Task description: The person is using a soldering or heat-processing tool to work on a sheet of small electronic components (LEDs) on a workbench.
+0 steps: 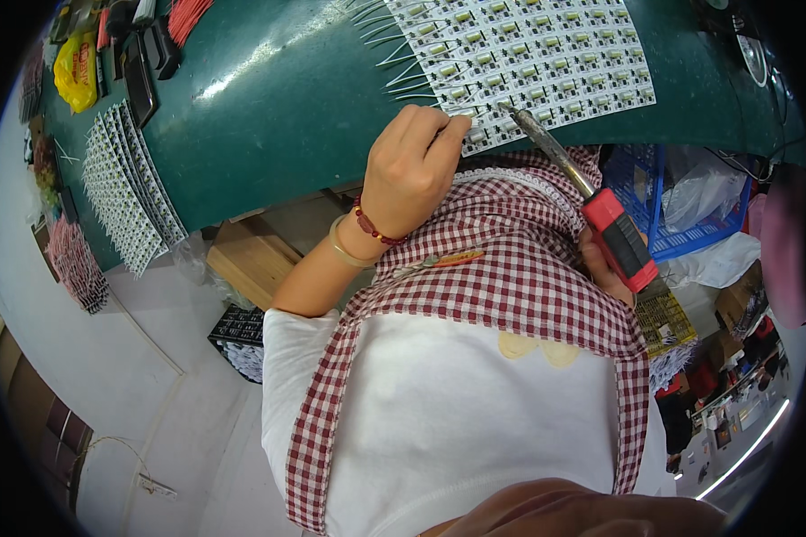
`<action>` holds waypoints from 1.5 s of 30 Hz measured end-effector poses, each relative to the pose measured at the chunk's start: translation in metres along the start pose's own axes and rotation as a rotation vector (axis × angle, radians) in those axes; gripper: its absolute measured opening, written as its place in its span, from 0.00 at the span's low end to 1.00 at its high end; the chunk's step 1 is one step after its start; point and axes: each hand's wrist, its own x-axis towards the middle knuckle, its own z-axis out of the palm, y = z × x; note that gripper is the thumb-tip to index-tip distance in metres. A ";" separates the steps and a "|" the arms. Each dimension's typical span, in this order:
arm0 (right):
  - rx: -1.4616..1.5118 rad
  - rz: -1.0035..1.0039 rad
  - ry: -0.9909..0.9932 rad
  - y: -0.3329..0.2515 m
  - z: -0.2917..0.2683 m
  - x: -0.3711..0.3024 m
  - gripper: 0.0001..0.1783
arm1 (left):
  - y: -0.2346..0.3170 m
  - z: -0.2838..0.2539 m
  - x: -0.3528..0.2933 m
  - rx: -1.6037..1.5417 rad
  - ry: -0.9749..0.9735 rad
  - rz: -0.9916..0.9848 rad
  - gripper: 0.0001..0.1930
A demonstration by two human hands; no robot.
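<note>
The left hand [409, 166] pinches the near edge of the panel [519, 54], while the right hand [605, 266] grips a soldering iron [591, 206] angled up-left, its tip touching just beside those fingers.

Two hands are seen: left hand [409, 170], right hand [604, 268]. One soldering iron [591, 201] is counted, one white circuit panel [524, 54], one fanned stack of panels [130, 192], approx. two bracelets [363, 234].

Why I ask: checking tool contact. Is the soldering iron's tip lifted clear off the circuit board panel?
No: the soldering iron tip rests on the near edge of the circuit board panel, beside the left hand.
</note>
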 end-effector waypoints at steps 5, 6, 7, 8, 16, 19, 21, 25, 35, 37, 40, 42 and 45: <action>0.024 -0.003 -0.078 -0.007 -0.004 0.006 0.10 | 0.000 0.001 0.000 -0.001 0.002 0.004 0.15; 0.025 -0.003 -0.080 -0.008 -0.005 0.008 0.10 | 0.000 0.001 0.000 0.006 0.007 -0.001 0.15; 0.030 -0.014 -0.106 -0.009 -0.006 0.011 0.10 | 0.001 0.001 0.000 0.013 0.012 -0.005 0.14; 0.035 -0.025 -0.133 -0.009 -0.007 0.012 0.10 | 0.001 0.000 0.000 0.015 0.012 -0.006 0.14; 0.134 0.123 -0.111 0.002 -0.003 -0.004 0.10 | 0.007 -0.008 0.004 0.101 0.090 -0.039 0.12; 0.196 0.181 -0.099 0.008 -0.003 -0.009 0.10 | 0.008 -0.004 0.005 0.070 0.116 -0.012 0.12; 0.242 0.213 -0.099 0.009 -0.003 -0.010 0.10 | 0.007 0.002 0.006 0.079 0.099 0.006 0.12; 0.172 0.137 -0.129 0.011 -0.005 -0.015 0.11 | 0.003 0.008 0.000 0.073 0.014 0.042 0.12; 0.135 0.088 -0.147 -0.005 -0.007 -0.002 0.13 | -0.002 0.006 0.003 -0.001 -0.029 0.085 0.13; 0.117 0.085 -0.156 -0.004 -0.008 -0.003 0.13 | -0.001 0.006 0.003 0.006 -0.037 0.086 0.13; 0.068 0.080 -0.185 -0.012 -0.009 0.003 0.13 | -0.004 0.007 0.002 -0.001 -0.044 0.103 0.13; 0.035 0.082 -0.203 -0.013 -0.009 0.005 0.13 | -0.005 0.006 0.004 -0.003 -0.051 0.115 0.13; -0.057 -0.067 -0.153 -0.007 -0.005 0.001 0.14 | -0.006 0.005 0.006 -0.004 -0.062 0.135 0.12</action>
